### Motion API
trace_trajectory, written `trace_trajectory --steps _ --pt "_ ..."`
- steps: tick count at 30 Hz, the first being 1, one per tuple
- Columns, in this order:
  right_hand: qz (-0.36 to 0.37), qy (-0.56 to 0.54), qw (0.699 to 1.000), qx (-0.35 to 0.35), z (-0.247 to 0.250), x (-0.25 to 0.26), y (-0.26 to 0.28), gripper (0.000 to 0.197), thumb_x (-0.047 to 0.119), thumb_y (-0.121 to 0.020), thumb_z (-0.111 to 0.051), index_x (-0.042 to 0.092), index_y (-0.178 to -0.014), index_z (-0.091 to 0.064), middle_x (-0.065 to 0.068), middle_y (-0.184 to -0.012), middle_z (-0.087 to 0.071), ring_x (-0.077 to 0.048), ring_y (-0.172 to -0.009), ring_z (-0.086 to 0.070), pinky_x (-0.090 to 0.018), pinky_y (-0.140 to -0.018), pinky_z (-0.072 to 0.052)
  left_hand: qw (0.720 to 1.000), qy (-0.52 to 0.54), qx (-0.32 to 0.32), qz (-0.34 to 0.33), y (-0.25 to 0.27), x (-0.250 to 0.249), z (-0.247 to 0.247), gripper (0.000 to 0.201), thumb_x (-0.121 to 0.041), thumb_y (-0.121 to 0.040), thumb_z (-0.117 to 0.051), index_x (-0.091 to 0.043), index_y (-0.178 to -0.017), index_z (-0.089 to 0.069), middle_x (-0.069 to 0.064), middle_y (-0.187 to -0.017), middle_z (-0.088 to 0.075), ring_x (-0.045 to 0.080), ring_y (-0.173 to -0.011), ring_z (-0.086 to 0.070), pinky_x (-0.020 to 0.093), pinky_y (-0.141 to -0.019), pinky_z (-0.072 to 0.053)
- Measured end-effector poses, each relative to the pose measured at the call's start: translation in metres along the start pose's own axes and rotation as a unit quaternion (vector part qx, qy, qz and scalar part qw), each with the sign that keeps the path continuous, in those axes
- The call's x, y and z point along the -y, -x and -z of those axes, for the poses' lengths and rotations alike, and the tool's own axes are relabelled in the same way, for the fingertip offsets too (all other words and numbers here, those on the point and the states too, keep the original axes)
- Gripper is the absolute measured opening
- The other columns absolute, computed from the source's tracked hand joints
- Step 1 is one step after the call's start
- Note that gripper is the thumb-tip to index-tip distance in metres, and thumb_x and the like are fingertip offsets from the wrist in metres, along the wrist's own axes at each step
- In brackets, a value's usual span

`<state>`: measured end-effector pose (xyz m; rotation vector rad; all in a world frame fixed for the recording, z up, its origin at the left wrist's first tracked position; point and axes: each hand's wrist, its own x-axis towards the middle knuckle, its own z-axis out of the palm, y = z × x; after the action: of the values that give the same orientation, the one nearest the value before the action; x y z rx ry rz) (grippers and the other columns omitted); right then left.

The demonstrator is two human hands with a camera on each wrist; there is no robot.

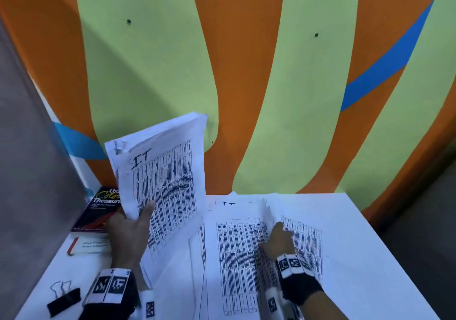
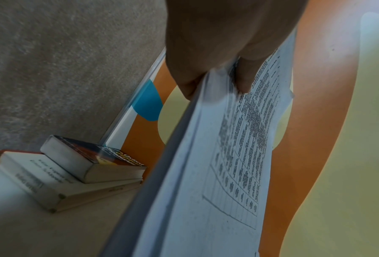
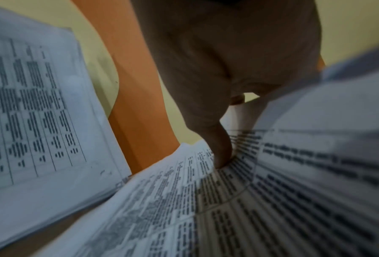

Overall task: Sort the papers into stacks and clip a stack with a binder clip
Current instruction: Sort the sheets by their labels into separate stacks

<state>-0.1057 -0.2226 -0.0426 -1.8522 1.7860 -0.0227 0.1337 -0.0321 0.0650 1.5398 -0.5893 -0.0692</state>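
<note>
Nearest the camera, the binder clip [image 1: 63, 298] lies on the white surface [image 1: 365, 258] at the front left, handles up, untouched, just beside the left wrist. Right there, the left hand [image 1: 129, 231] has its thumb and fingers [image 2: 242, 76] pinched round the lower edge of a thick sheaf of papers [image 1: 162, 171], held up off the surface and tilted, "I.T" written at the top. Across from it, the right hand [image 1: 277, 240] is down on the spread papers [image 1: 237, 258], index finger pressed in under a sheet that is lifting, the other fingers curled; whether it actually grips that sheet I cannot tell, the wrist view is blurred.

Sorting is under way, I'd say, and clipping is not yet begun.

The risk: that raised sheaf is held by one edge only, so the sheets could fan out or slide free and mix with the loose ones below. The finger on the right might drag two sheets at once, or crease one.

Further back on the left, two books [image 2: 78, 167] are stacked by the grey partition [image 1: 32, 159], crowding the room for a second stack. Beyond it all, the orange and green wall [image 1: 246, 60].
</note>
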Motion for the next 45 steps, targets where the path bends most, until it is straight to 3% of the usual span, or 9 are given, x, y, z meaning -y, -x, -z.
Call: trace_trajectory --steps 6,10,14,19,23,29,33,40,45 --pt "0.066 -0.189 0.978 -0.052 0.027 -0.003 0.006 0.072 -0.004 -0.075 -0.07 0.007 -0.134 -0.03 -0.019 -0.099 -0.063 -0.025 -0.07 -0.059 -0.027 -0.06 -0.045 0.995 0.001 0.039 0.087 -0.009 -0.008 0.008 0.056 -0.021 -0.075 -0.076 -0.02 -0.051 -0.025 -0.008 -0.037 -0.025 0.008 -0.032 -0.02 0.026 -0.052 -0.025" --pt "0.17 -0.243 0.953 -0.057 0.078 -0.006 0.012 0.031 0.002 -0.072 -0.079 0.018 -0.066 -0.053 0.003 -0.059 -0.055 -0.009 -0.05 -0.047 -0.012 -0.043 -0.036 0.982 0.036 0.088 0.163 -0.028 0.0 0.019 0.06 -0.054 -0.055 -0.078 -0.015 -0.053 -0.033 0.002 -0.057 -0.033 0.015 -0.053 -0.031 0.034 -0.059 -0.031" --pt "0.24 -0.346 0.907 -0.015 0.112 -0.003 0.02 0.019 0.0 -0.071 -0.079 0.014 -0.08 -0.069 0.006 -0.069 -0.07 -0.01 -0.063 -0.06 -0.021 -0.058 -0.049 0.944 0.11 0.213 0.228 -0.023 0.001 0.008 0.038 -0.047 -0.058 -0.083 -0.021 -0.085 -0.077 0.003 -0.124 -0.061 0.019 -0.128 -0.043 0.054 -0.112 -0.024" --pt "0.279 -0.431 0.857 0.045 0.124 0.012 0.035 0.031 0.0 -0.078 -0.072 0.007 -0.108 -0.068 -0.007 -0.107 -0.074 -0.021 -0.098 -0.07 -0.037 -0.085 -0.056 0.903 0.151 0.313 0.254 0.007 0.0 -0.029 0.045 -0.024 -0.063 -0.082 -0.023 -0.105 -0.066 -0.011 -0.102 -0.074 0.018 -0.113 -0.058 0.037 -0.097 -0.042" --pt "0.261 -0.448 0.848 0.107 0.128 0.02 0.052 0.02 0.012 -0.093 -0.058 0.002 -0.108 -0.068 -0.014 -0.101 -0.075 -0.028 -0.09 -0.071 -0.033 -0.071 -0.059 0.886 0.102 0.345 0.292 0.019 0.014 -0.042 0.091 -0.051 -0.055 -0.084 -0.022 -0.133 -0.046 -0.003 -0.139 -0.05 0.019 -0.132 -0.039 0.049 -0.115 -0.022" --pt "0.266 -0.409 0.869 0.079 0.144 0.018 0.067 0.036 0.049 -0.094 -0.039 0.028 -0.111 -0.064 0.007 -0.113 -0.071 -0.01 -0.108 -0.066 -0.031 -0.091 -0.051 0.91 0.122 0.347 0.189 0.032 -0.016 -0.063 0.064 -0.037 -0.06 -0.086 -0.019 -0.116 -0.061 -0.008 -0.111 -0.071 0.009 -0.111 -0.06 0.044 -0.107 -0.037" --pt "0.387 -0.307 0.864 -0.1 0.148 0.022 0.077 0.047 0.017 -0.093 -0.058 0.021 -0.137 -0.043 0.012 -0.129 -0.058 0.001 -0.121 -0.052 -0.021 -0.099 -0.043 0.977 0.049 0.208 0.021 0.042 -0.053 -0.081 0.047 -0.01 -0.075 -0.072 0.024 -0.099 -0.051 -0.006 -0.046 -0.064 0.004 -0.05 -0.061 0.01 -0.053 -0.043" --pt "0.396 -0.401 0.794 -0.227 0.147 0.029 0.108 0.032 0.002 -0.088 -0.062 0.019 -0.11 -0.045 -0.002 -0.092 -0.067 0.003 -0.079 -0.063 -0.015 -0.061 -0.05 0.987 0.095 0.126 -0.033 0.043 -0.05 -0.094 0.1 -0.018 -0.065 -0.082 -0.03 -0.143 -0.021 0.007 -0.148 -0.039 0.021 -0.134 -0.041 0.047 -0.111 -0.033" --pt "0.35 -0.447 0.805 -0.169 0.118 0.012 0.092 0.068 -0.001 -0.083 -0.067 0.035 -0.127 -0.03 0.013 -0.113 -0.057 0.008 -0.091 -0.062 0.002 -0.068 -0.043 0.984 0.075 0.161 0.007 0.058 -0.027 -0.096 0.085 -0.005 -0.069 -0.079 -0.029 -0.134 -0.031 -0.002 -0.132 -0.053 0.003 -0.114 -0.055 0.043 -0.103 -0.043"
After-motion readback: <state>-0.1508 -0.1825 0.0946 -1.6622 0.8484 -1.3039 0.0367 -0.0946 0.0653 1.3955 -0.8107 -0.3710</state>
